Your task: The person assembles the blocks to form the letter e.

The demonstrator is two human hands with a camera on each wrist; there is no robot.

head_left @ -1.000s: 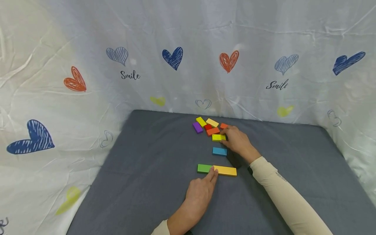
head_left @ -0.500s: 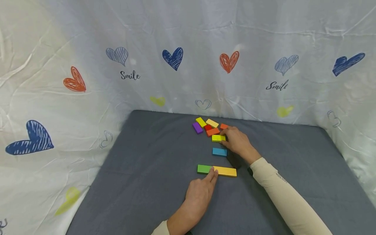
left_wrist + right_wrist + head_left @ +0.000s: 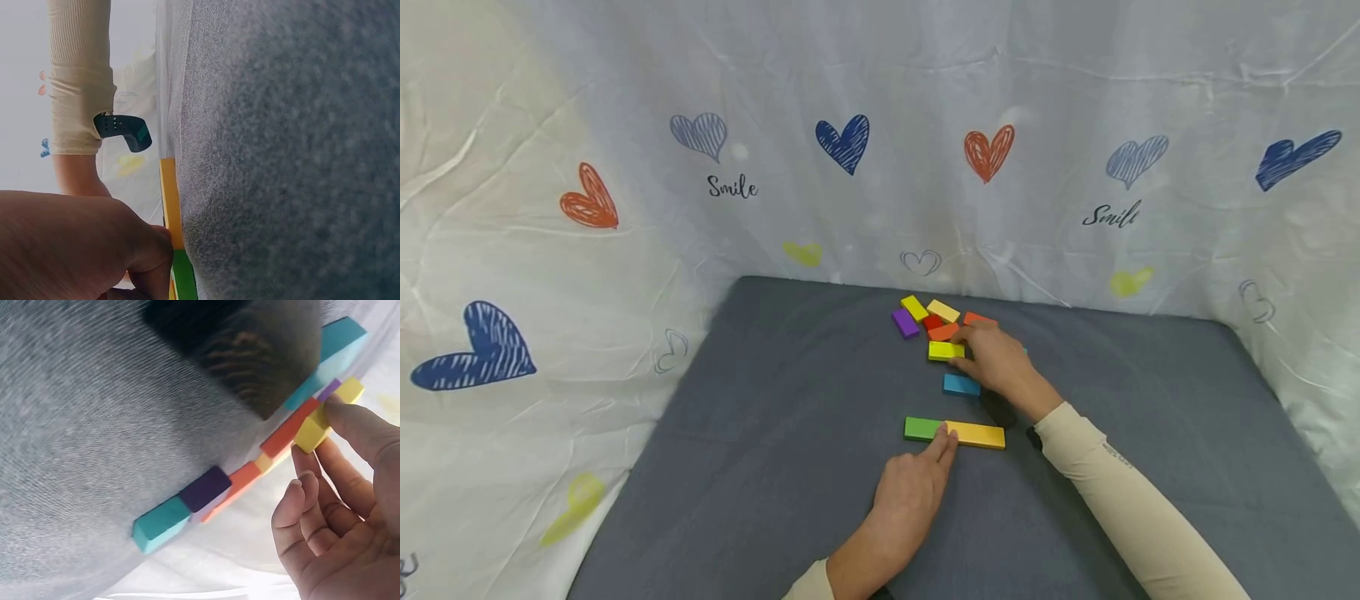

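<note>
In the head view my right hand [image 3: 1000, 362] pinches a yellow block [image 3: 946, 352] between thumb and fingers. The right wrist view shows the same yellow block [image 3: 312, 432] in that pinch. My left hand [image 3: 910, 496] rests two straight fingertips on the join between a green block [image 3: 921, 428] and a yellow-orange block [image 3: 977, 435], which lie end to end on the cloth. A blue block [image 3: 962, 384] lies between this row and the pinched block. In the left wrist view the hand [image 3: 81, 247] hides part of the yellow-orange block [image 3: 170, 200].
Beyond the right hand lie a purple block [image 3: 906, 323], a red block [image 3: 932, 322], a cream block [image 3: 943, 311] and several others. A dark wooden block [image 3: 262, 356] looms blurred in the right wrist view. Behind the grey cloth [image 3: 737, 433] hangs a white curtain [image 3: 895, 208].
My right hand has shifted slightly left, carrying the yellow block along. A bit of teal now shows behind that hand. The left hand and the row under it stay put.
</note>
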